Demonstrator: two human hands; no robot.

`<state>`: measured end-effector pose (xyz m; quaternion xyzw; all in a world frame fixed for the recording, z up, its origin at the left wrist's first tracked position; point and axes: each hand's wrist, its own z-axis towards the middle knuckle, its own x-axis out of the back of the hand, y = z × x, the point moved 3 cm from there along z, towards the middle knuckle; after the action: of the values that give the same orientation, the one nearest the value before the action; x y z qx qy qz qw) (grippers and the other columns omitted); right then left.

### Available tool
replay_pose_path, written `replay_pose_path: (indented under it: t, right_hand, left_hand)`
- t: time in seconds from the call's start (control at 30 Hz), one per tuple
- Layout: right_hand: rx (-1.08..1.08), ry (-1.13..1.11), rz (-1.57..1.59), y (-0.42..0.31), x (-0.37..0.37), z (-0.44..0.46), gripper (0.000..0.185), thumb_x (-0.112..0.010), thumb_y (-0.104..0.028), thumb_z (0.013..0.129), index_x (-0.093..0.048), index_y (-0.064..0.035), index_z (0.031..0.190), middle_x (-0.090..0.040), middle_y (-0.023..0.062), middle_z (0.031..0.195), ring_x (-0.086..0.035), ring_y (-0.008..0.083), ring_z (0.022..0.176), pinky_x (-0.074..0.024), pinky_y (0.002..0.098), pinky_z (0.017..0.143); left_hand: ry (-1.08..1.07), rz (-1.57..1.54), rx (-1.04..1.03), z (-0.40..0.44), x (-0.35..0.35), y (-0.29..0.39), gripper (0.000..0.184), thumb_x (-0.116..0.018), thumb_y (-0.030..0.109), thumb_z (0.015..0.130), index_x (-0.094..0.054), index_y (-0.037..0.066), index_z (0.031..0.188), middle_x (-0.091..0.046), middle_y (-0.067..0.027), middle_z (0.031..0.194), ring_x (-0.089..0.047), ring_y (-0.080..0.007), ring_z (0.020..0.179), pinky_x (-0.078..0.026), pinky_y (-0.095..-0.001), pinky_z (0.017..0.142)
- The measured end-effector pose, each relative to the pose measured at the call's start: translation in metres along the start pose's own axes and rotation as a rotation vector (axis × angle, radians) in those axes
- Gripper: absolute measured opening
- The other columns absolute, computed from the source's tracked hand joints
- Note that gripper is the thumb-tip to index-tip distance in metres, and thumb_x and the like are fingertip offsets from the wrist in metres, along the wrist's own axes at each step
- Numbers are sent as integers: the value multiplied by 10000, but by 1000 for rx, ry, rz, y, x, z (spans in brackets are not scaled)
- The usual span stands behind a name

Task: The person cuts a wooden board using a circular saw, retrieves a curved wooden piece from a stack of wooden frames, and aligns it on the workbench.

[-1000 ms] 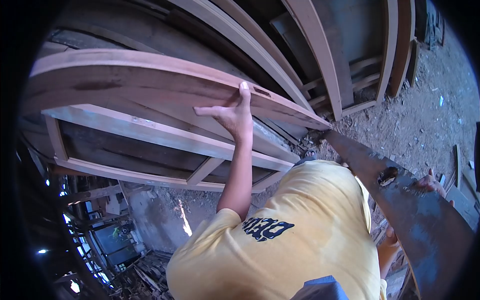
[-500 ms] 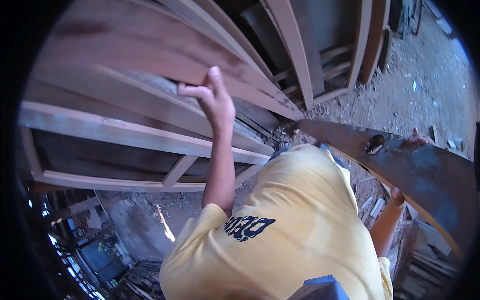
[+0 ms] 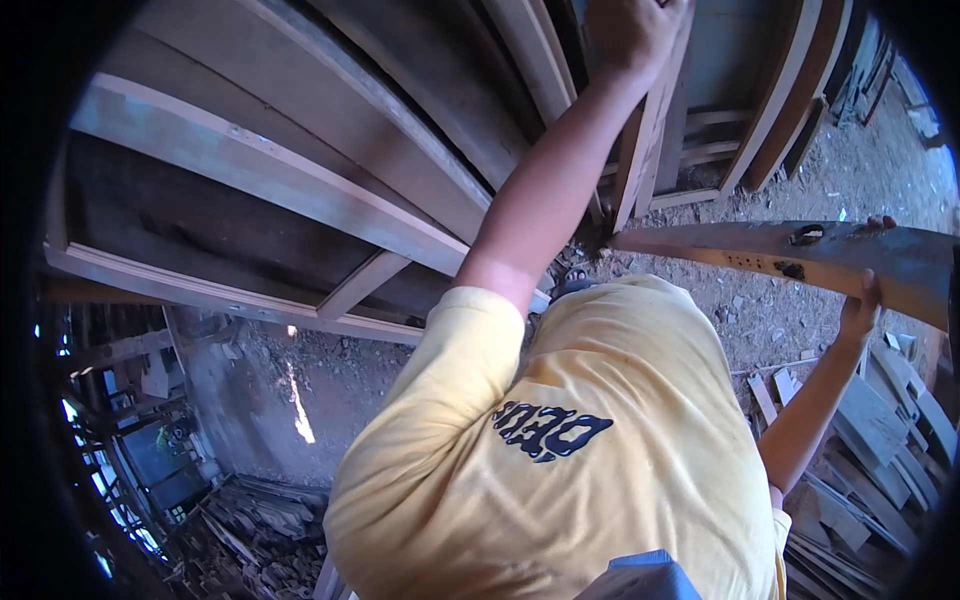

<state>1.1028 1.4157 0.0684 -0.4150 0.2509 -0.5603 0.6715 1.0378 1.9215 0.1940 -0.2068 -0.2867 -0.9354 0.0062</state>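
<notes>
My right hand (image 3: 862, 303) is closed around the near edge of a long brown wooden door (image 3: 850, 245), with fingertips showing over its far side. The door has a ragged lock hole in its face and smaller holes along its lighter edge. My left hand (image 3: 632, 38) reaches up to the top of the view, fingers curled over the edge of an upright wooden board (image 3: 650, 130). The fingertips are partly cut off by the frame. Beside that arm lean several framed wooden panels (image 3: 270, 165).
More framed panels (image 3: 790, 90) lean at the upper right. Scrap boards (image 3: 870, 420) lie piled at the lower right, and broken wood (image 3: 260, 530) is heaped at the lower left. The dirt floor (image 3: 690, 290) is littered with chips.
My left hand has swung up and to the right, and the reddish board beside it has shifted that way. The door in my right hand has turned, showing more of its edge.
</notes>
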Motion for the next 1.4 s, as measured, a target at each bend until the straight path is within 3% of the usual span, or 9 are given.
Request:
replay_pose_path:
  t: [0.13, 0.2, 0.53, 0.6, 0.83, 1.07, 1.17, 1.3, 1.4]
  right_hand:
    - [-303, 61, 163, 10, 4, -7, 566, -612, -265, 981, -472, 21, 1449, -523, 125, 1460, -489, 243, 1343, -310, 406, 1169]
    - [-295, 88, 101, 3, 3, -10, 615, -652, -267, 931, -468, 15, 1446, -529, 119, 1437, -498, 242, 1318, -326, 407, 1150]
    - [-301, 98, 82, 2, -37, -29, 892, -850, -274, 680, -445, -13, 1431, -560, 90, 1319, -538, 238, 1192, -406, 409, 1055]
    - [-133, 84, 157, -91, -71, -7, 855, -854, -315, 644, -491, -14, 1357, -569, 78, 1203, -560, 225, 1093, -446, 391, 976]
    - [-82, 60, 8, -106, -72, 18, 804, -790, -412, 652, -532, -9, 1298, -561, 92, 1106, -568, 232, 1019, -482, 378, 864]
    - [-42, -55, -81, -106, -110, 62, 904, -812, -416, 654, -442, -37, 1387, -554, 123, 1243, -547, 254, 1118, -460, 422, 961]
    - [77, -56, 74, -130, -136, 76, 1096, -871, -587, 644, -279, -77, 1412, -437, 144, 1297, -508, 298, 1192, -436, 446, 1033]
    - [134, -155, 456, -111, -146, 102, 919, -827, -683, 711, -385, -110, 1278, -505, 117, 1289, -488, 213, 1220, -383, 389, 1053]
    - [63, -210, 676, -112, -159, 112, 881, -864, -571, 741, -414, -111, 1342, -573, 36, 1204, -574, 168, 1135, -462, 333, 976]
  left_hand:
    - [-145, -71, 33, 7, -11, 16, 527, -779, 401, 850, -565, 36, 1163, -685, -255, 1028, -697, -453, 801, -572, -523, 689]
    - [-310, -101, 131, 20, -5, 38, 431, -706, 288, 903, -589, -5, 1198, -690, -268, 1101, -710, -423, 932, -577, -486, 782]
    - [-74, -184, 49, -41, -18, 47, 332, -793, 319, 816, -616, 82, 968, -655, -131, 901, -674, -370, 838, -554, -486, 716]
    - [-55, -198, 35, -60, -8, 59, 334, -801, 312, 811, -608, 88, 966, -650, -122, 894, -672, -367, 831, -551, -479, 702]
    - [-34, -278, -71, -100, 22, 100, 349, -820, 292, 789, -584, 88, 947, -609, -108, 854, -649, -352, 762, -535, -471, 657]
    - [-148, -282, -159, -122, 50, 111, 311, -762, 308, 874, -567, 69, 912, -572, -115, 816, -635, -351, 752, -531, -450, 659]
    - [-216, -434, -211, -134, 61, 104, 310, -658, 360, 977, -605, 56, 946, -619, -138, 856, -660, -321, 763, -537, -414, 672]
    - [-402, -598, -145, -118, 64, 96, 316, -594, 394, 1019, -619, 84, 1075, -650, -130, 962, -697, -282, 868, -556, -398, 754]
    - [-404, -670, -113, -66, 85, 119, 374, -567, 418, 1035, -595, 63, 1152, -640, -149, 1020, -701, -281, 913, -563, -386, 788]
